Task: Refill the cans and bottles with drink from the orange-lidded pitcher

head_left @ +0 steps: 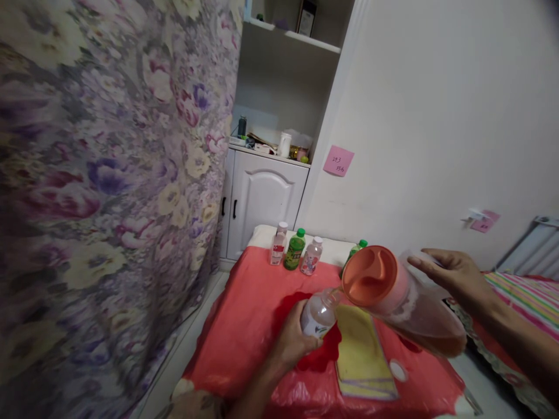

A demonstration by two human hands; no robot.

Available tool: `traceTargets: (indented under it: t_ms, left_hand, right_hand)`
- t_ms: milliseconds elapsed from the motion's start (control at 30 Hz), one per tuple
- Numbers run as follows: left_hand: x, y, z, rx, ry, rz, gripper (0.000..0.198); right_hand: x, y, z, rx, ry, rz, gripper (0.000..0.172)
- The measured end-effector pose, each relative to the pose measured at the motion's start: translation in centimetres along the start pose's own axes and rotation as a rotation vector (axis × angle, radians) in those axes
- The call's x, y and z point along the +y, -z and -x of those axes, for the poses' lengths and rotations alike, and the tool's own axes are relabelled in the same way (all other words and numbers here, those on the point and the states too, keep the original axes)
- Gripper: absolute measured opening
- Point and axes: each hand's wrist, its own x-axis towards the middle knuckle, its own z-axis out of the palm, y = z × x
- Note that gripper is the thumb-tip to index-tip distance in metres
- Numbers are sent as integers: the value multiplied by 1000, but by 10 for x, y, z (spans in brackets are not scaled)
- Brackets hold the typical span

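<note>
The biggest thing in front of you is the table with a red cover [227,314]. Over its right side is the big see-through jug [419,329], tipped toward your left. Your right hand [458,276] is curled closed on the jug's handle, and the jug hangs below and to the left of that hand. Brown drink sits in the low end of the jug. Its orange lid [371,276] is right by the mouth of the clear bottle [318,314]. Your left hand [292,343] is wrapped around that bottle, which leans and pokes up past your fingers. You can't tell how much is in it. A yellow cloth [362,355] lies just beside it, under the jug's lid end. Farther back, a green bottle [294,251] stands between two pale bottles [311,257], all with caps on. A little white cap [398,370] lies by the cloth.
</note>
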Motion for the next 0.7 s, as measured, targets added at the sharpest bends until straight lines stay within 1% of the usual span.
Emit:
traceTargets:
  t_ms: [100, 333, 567, 700]
  left_hand:
    - [-2, 0, 0, -4, 2, 2, 69]
    - [-8, 0, -3, -7, 0, -6, 71]
    - [-5, 0, -2, -12, -1, -19, 69]
    - [-8, 0, -3, -20, -13, -16, 68]
  right_hand:
    - [-1, 1, 0, 4, -2, 5, 60]
    - [-5, 2, 4, 14, -25, -64, 58]
    - [-3, 4, 3, 25, -5, -50, 57]
    - [-3, 4, 3, 18, 3, -42, 58]
